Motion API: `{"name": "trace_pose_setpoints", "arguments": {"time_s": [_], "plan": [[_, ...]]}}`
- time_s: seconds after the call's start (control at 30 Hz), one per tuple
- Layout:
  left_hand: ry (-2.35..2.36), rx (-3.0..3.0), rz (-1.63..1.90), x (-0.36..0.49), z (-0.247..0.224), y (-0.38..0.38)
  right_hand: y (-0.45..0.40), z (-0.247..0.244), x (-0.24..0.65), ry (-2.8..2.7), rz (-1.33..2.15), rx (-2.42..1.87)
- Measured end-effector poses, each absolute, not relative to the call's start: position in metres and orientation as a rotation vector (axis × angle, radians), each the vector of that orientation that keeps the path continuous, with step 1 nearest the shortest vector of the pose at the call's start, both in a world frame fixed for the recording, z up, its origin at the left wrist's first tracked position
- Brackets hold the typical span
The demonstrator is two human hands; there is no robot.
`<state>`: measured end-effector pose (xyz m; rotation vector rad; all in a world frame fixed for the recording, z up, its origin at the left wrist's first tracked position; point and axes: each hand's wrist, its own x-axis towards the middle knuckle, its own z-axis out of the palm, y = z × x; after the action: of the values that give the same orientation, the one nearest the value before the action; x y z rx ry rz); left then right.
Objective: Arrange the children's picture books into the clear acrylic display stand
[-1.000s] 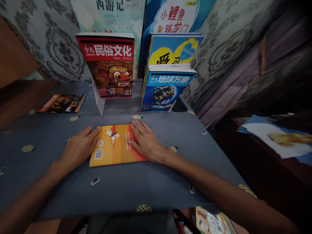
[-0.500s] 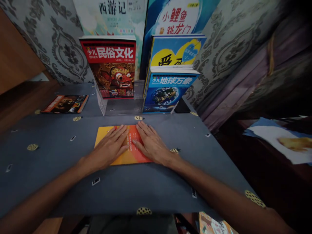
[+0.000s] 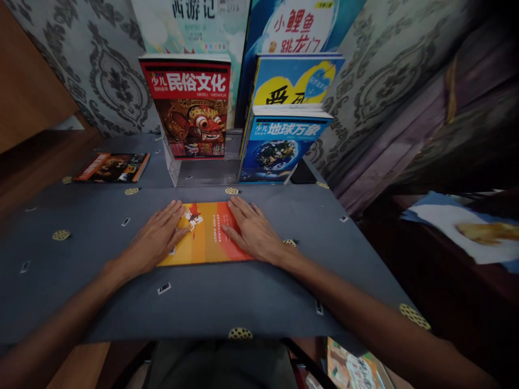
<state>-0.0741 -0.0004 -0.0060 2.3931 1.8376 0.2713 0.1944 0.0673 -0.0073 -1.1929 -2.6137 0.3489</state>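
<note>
Grey cloth covers the table, with patterned wallpaper behind it at 12 o'clock. An orange book lies flat on the cloth, back cover up, straight ahead of the person. Left hand rests open, palm down, on the book's 9 o'clock edge — fingers spread, gripping nothing. Right hand lies just as flat and open on the 3 o'clock edge.

Judging by that, the step in hand is pressing or squaring the book on the cloth; it is not lifted. A pick-up would call for fingers curling under an edge, since the book lies thin and flush with the cloth.

At 12 o'clock, near the book, a clear stand holds a red book upright, with 2 blue books just beside it on the right. Posters lean against the wall behind. A dark book lies flat at 10 o'clock, well apart. Between the orange book and the stand the cloth shows only a small round marker — nothing else stands in the way.
</note>
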Motion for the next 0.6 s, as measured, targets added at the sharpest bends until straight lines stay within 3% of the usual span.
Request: {"name": "trace_pose_setpoints", "arguments": {"time_s": [0.37,0.6], "plan": [[1.864,2.617,0.046,-0.077,0.012,0.006,0.019,0.01,0.211,-2.67,0.021,-1.182],[1.887,2.776,-0.175,-0.04,0.03,0.019,-0.039,0.01,0.204,-2.719,-0.01,-1.152]]}}
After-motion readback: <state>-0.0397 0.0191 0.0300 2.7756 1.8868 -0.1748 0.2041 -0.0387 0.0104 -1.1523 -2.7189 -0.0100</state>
